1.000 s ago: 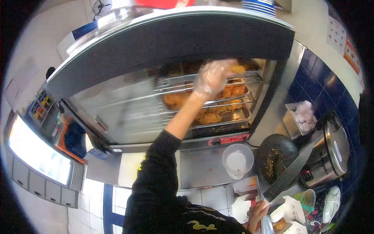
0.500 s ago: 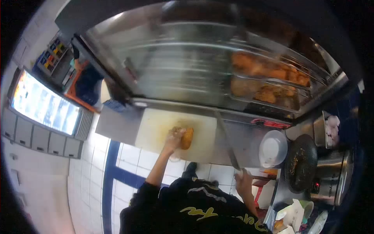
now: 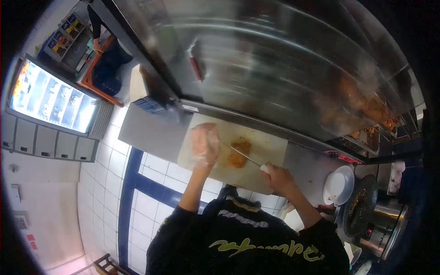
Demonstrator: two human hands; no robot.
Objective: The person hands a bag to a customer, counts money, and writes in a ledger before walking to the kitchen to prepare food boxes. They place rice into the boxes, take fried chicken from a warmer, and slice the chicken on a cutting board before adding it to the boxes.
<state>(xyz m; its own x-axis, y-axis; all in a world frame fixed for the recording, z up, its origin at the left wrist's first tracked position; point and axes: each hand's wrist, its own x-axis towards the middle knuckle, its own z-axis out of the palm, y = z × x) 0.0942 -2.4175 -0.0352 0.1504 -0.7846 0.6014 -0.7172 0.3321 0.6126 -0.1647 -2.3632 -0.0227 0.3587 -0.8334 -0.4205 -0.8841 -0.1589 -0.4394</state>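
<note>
A golden-brown fried cutlet (image 3: pixel 238 154) lies on the pale cutting board (image 3: pixel 268 144), with crumbs around it. My right hand (image 3: pixel 279 179) is wrapped round the light handle of a knife (image 3: pixel 245 156). The blade crosses over the cutlet, pointing left, its tip near my other hand. My left hand (image 3: pixel 205 145), in a clear plastic glove, is over the board's left part, beside the cutlet. Its fingers are stretched out and hold nothing.
Behind the board stands a glass-fronted warmer (image 3: pixel 256 68) with fried pieces (image 3: pixel 366 103) on trays. To the right are white bowls (image 3: pixel 339 185), a dark pan (image 3: pixel 360 206) and a steel cooker (image 3: pixel 385 233). A person (image 3: pixel 107 68) is beyond the counter, near a lit fridge (image 3: pixel 52 98).
My left hand has let go of the cutlet and moved to its left. My right hand has brought the knife from the board's right side over the cutlet. The view has shifted.
</note>
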